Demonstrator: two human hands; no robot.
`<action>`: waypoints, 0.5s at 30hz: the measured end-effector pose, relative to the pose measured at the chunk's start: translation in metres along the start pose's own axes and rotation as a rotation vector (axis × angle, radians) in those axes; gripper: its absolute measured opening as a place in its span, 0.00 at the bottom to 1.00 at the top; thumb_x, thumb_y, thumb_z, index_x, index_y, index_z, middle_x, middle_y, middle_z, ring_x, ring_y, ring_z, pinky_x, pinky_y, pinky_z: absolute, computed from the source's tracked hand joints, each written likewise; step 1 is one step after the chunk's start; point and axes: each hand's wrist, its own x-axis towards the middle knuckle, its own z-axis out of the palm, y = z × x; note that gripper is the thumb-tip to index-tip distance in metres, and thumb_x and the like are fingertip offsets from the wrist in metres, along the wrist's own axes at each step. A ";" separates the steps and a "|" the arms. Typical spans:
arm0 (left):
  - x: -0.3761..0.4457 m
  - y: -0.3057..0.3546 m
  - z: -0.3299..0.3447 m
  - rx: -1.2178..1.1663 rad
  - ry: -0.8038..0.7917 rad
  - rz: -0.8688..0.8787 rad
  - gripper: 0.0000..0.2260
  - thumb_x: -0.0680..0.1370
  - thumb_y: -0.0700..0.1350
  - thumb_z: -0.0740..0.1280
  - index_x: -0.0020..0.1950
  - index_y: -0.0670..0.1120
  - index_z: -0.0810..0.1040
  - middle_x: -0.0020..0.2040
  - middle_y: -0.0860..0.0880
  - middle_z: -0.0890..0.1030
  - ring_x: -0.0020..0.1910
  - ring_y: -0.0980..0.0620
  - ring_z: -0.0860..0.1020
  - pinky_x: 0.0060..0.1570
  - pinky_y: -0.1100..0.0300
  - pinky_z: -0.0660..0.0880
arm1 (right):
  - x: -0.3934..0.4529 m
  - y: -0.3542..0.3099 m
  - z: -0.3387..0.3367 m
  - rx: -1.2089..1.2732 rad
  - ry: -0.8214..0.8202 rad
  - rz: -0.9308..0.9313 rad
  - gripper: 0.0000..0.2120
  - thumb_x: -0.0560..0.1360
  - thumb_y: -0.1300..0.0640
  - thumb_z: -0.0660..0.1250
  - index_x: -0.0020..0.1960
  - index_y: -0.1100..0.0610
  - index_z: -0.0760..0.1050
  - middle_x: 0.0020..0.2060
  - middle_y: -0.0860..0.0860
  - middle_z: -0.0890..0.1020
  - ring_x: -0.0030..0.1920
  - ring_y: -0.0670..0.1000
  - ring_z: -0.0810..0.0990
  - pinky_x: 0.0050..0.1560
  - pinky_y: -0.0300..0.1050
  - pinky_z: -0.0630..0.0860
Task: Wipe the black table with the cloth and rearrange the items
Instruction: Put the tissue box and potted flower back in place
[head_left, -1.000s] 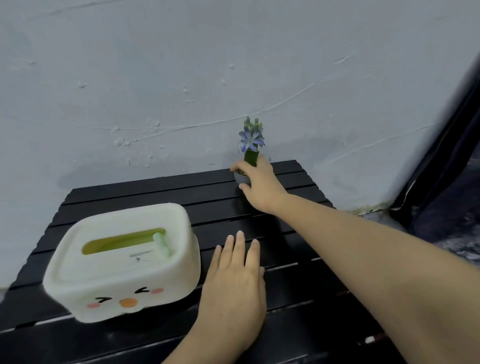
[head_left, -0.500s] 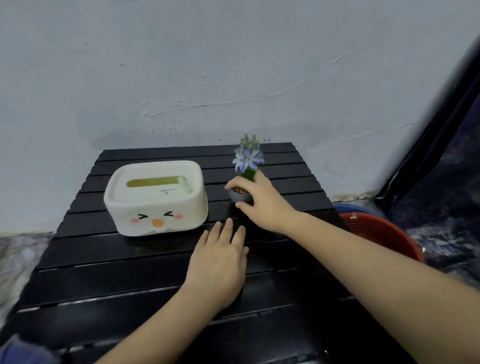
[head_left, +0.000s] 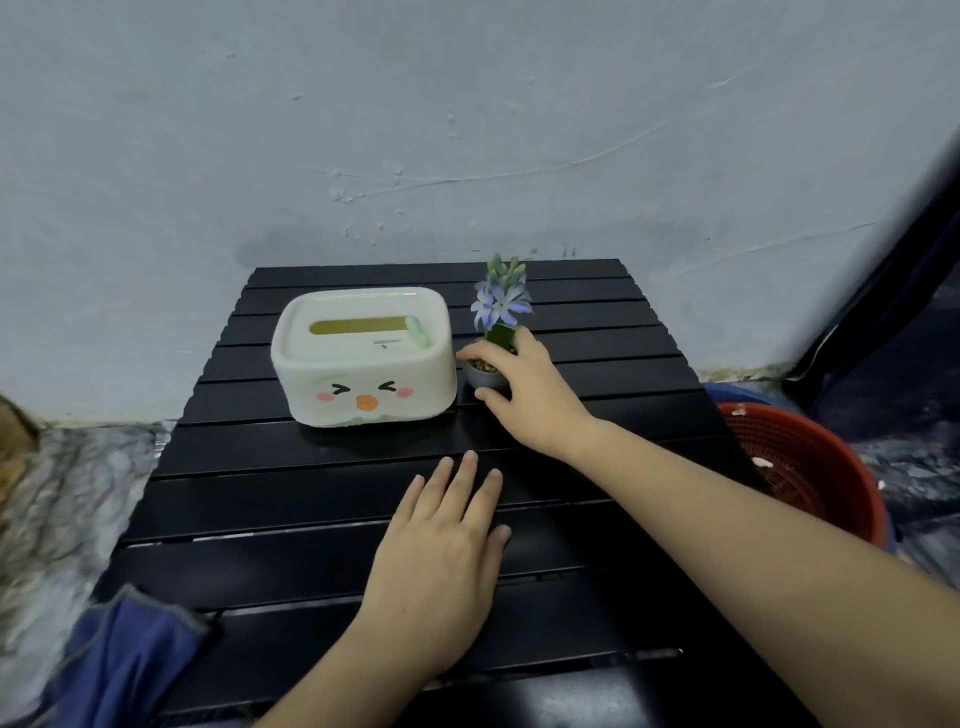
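A black slatted table (head_left: 311, 488) stands against a pale wall. On it sits a white tissue box (head_left: 363, 358) with a smiling face on its front. Right beside the box is a small grey pot with a purple flower (head_left: 500, 304). My right hand (head_left: 530, 387) is closed around that flower pot, which rests on the table. My left hand (head_left: 441, 561) lies flat on the table's middle, fingers apart, holding nothing. A blue cloth (head_left: 130, 660) hangs at the table's near left corner.
A red mesh basket (head_left: 810, 467) stands on the floor to the right of the table. Dark fabric (head_left: 893, 291) hangs along the right edge. The wall runs directly behind the table's far edge. Grey mottled floor lies to the left.
My right hand has brought the flower pot from the table's back edge forward, to the right side of the tissue box. The view has pulled back, showing the blue cloth and red basket.
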 end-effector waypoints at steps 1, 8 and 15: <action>0.000 0.001 0.001 -0.001 0.004 -0.004 0.23 0.80 0.56 0.54 0.72 0.49 0.72 0.73 0.46 0.72 0.72 0.46 0.71 0.69 0.48 0.69 | 0.001 0.000 0.001 0.002 0.004 0.004 0.22 0.77 0.61 0.69 0.67 0.45 0.73 0.66 0.52 0.68 0.67 0.56 0.66 0.67 0.51 0.70; 0.001 0.002 0.004 0.003 0.003 -0.011 0.24 0.80 0.56 0.55 0.72 0.49 0.72 0.72 0.45 0.72 0.72 0.45 0.71 0.68 0.46 0.70 | 0.003 0.000 0.004 0.001 0.030 0.020 0.22 0.75 0.57 0.71 0.67 0.44 0.73 0.67 0.50 0.68 0.68 0.55 0.67 0.65 0.54 0.73; 0.003 -0.002 0.002 -0.004 0.004 0.001 0.25 0.79 0.58 0.53 0.73 0.50 0.70 0.74 0.46 0.71 0.73 0.46 0.69 0.71 0.49 0.66 | -0.016 -0.001 0.005 0.030 0.096 0.020 0.22 0.75 0.53 0.71 0.67 0.42 0.73 0.73 0.47 0.63 0.72 0.52 0.66 0.66 0.51 0.73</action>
